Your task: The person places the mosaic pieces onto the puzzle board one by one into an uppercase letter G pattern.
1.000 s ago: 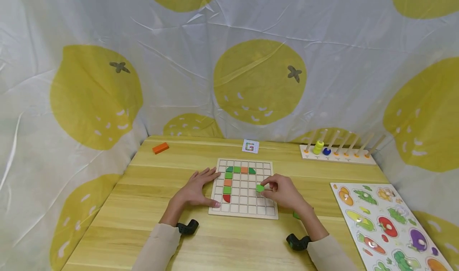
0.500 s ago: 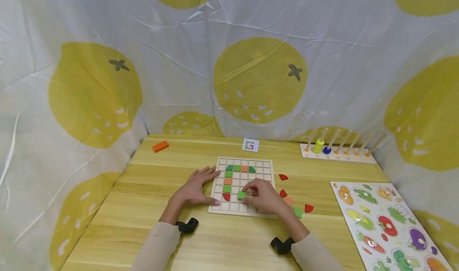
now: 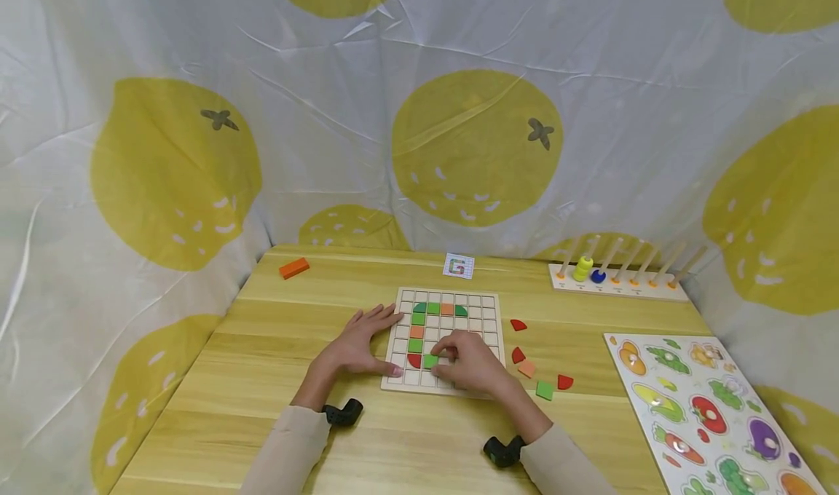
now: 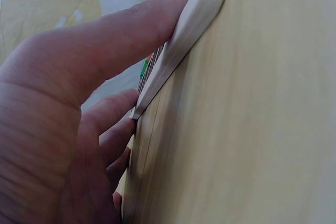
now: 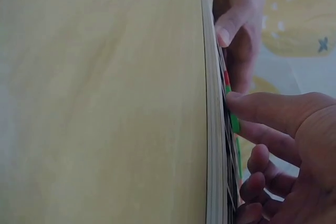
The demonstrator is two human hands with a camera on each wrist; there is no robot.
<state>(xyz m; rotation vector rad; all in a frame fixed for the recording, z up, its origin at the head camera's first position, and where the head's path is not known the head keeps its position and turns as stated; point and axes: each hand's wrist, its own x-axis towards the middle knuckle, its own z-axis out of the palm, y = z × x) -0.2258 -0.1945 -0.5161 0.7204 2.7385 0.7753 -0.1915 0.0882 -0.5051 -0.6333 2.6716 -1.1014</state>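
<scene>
A wooden grid board (image 3: 443,391) lies on the table, carrying green, orange and red tiles in a partial outline. At its left edge rests my left hand (image 3: 359,343), fingers spread and straight. In the left wrist view the thumb (image 4: 152,17) lies along the board's edge. My right hand (image 3: 473,364) pinches a green square tile (image 3: 430,362) between thumb and index finger, at the cell right of a red quarter-round tile (image 3: 414,361). The right wrist view shows that green tile (image 5: 234,124) at the fingertips, against the board. Some cells are hidden under the right hand.
Right of the board lie loose red quarter-rounds (image 3: 565,382), an orange square (image 3: 526,367) and a green square (image 3: 545,390). A pattern card (image 3: 458,266) lies behind the board. A peg rack (image 3: 616,284), a vegetable puzzle (image 3: 708,415) and an orange block (image 3: 293,268) stand farther out.
My right hand has carried the green square tile leftward and nearer across the board, down beside the red quarter-round. The loose tiles at right have come into view. My left hand has stayed in place.
</scene>
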